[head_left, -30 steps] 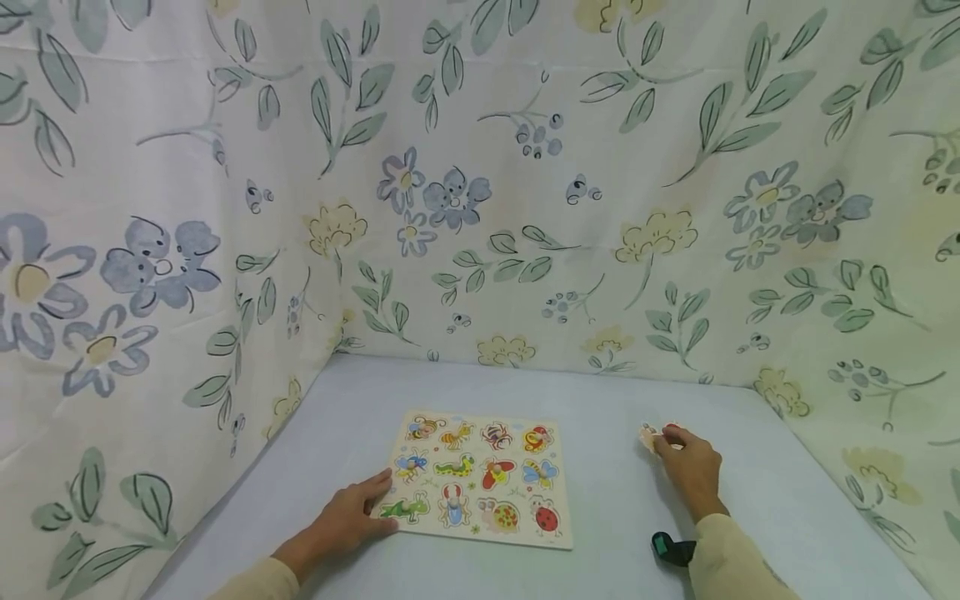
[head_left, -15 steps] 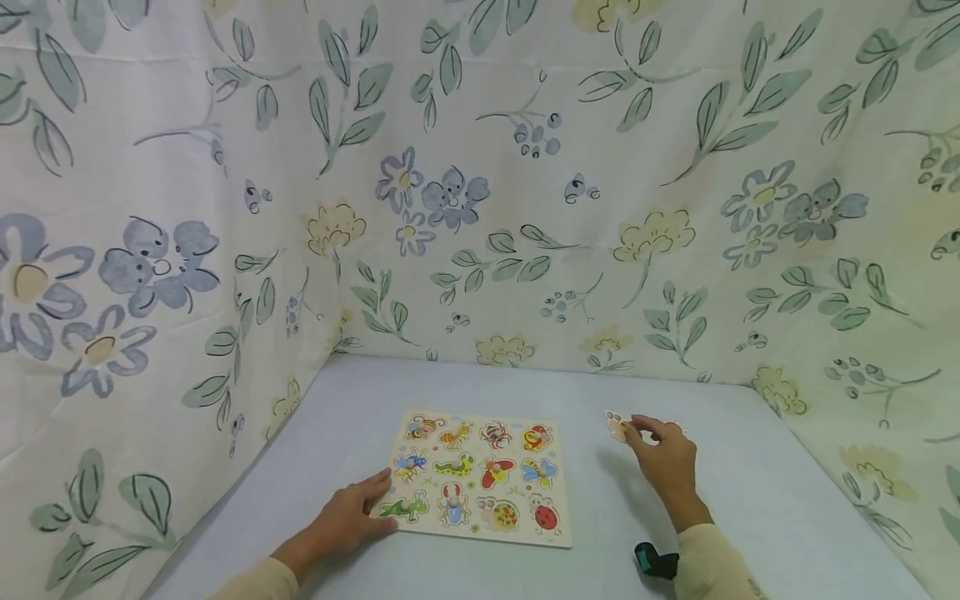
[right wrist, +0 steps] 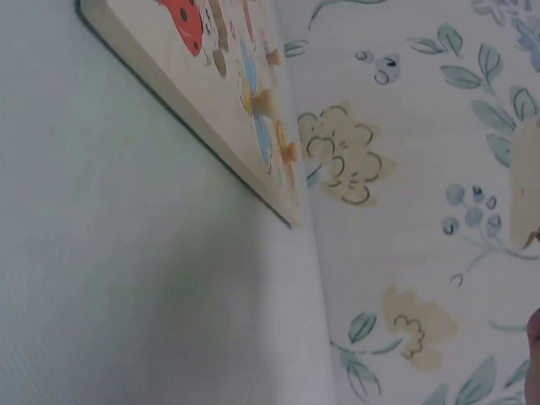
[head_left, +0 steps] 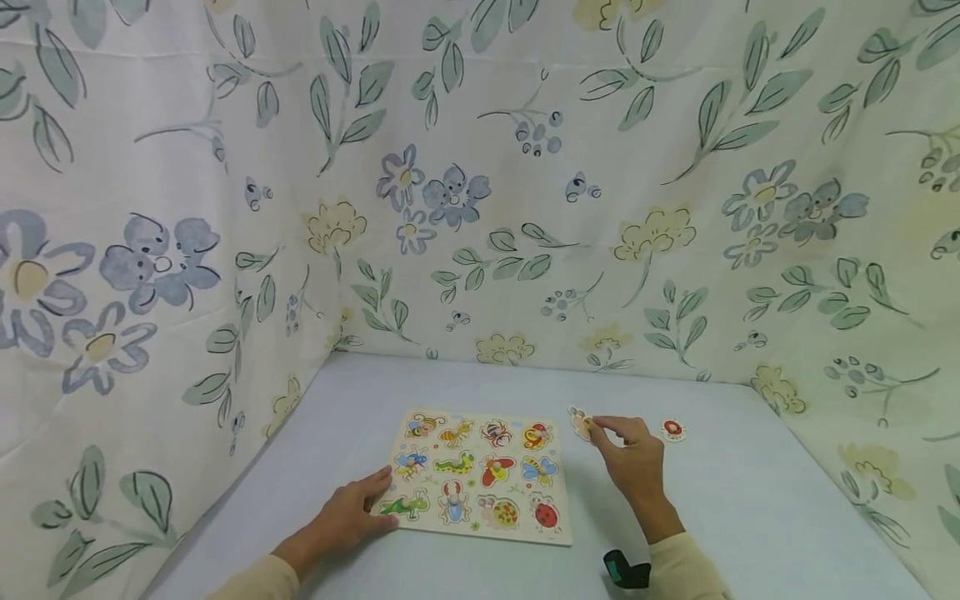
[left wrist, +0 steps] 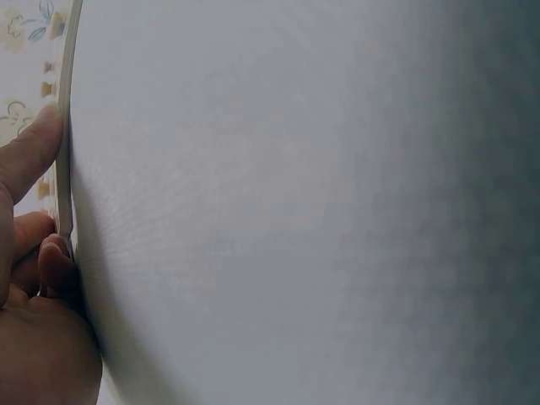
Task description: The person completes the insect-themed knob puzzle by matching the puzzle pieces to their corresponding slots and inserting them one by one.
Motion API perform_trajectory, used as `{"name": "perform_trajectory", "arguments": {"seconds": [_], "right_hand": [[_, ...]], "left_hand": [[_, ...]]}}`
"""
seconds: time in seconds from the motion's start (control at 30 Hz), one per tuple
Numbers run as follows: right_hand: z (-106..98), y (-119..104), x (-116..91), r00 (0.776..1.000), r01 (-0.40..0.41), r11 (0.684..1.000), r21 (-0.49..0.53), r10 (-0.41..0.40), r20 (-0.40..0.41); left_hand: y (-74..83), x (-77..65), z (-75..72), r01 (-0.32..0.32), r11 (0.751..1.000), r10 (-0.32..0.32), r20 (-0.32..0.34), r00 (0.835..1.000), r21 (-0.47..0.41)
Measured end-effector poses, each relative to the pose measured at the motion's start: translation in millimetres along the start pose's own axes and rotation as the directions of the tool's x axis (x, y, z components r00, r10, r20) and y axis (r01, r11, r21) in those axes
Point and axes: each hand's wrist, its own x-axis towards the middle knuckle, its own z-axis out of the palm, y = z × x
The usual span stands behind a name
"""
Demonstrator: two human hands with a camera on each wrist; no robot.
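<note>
A wooden peg puzzle board (head_left: 517, 492) with insect pictures lies on the table. My left hand (head_left: 347, 512) holds its near left corner, thumb at the front edge and fingers at the left edge; the left wrist view shows fingers against the board's edge (left wrist: 63, 181). My right hand (head_left: 633, 462) pinches a pale puzzle piece (head_left: 580, 422) with a snail shape between thumb and fingertips, above the table, right of the board's far right corner. In the right wrist view the board (right wrist: 194, 110) shows but the piece does not. A ladybug puzzle piece (head_left: 673, 429) lies on the table, right of that hand.
Knobbed pieces such as the caterpillar (head_left: 454, 465) and blue beetle (head_left: 453, 504) sit in the board. The snail (head_left: 498, 514) and ladybug (head_left: 546, 515) pictures there show no knobs. Floral curtains (head_left: 480, 250) stand around the table (head_left: 360, 387). A black strap piece (head_left: 626, 571) is at my right wrist.
My right hand has moved left with the snail piece, from beside the ladybug piece to near the board, uncovering the ladybug piece. The left hand and board have stayed put.
</note>
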Motion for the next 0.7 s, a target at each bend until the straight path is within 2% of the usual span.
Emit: {"name": "perform_trajectory", "arguments": {"seconds": [0.33, 0.53, 0.7], "right_hand": [[18, -26, -7, 0.993, 0.11, 0.99, 0.086, -0.112, 0.02], [32, -44, -18, 0.989, 0.117, 0.985, 0.124, -0.128, 0.077], [41, -58, -29, 0.98, 0.121, 0.972, 0.2, -0.149, 0.132]], "left_hand": [[3.5, -0.4, -2.5, -0.01, 1.0, 0.01, -0.003, 1.0, 0.002], [3.9, -1.0, -2.6, -0.001, 1.0, 0.001, -0.008, 1.0, 0.015], [3.1, -2.3, -2.1, 0.007, 1.0, -0.007, -0.004, 1.0, 0.007]]}}
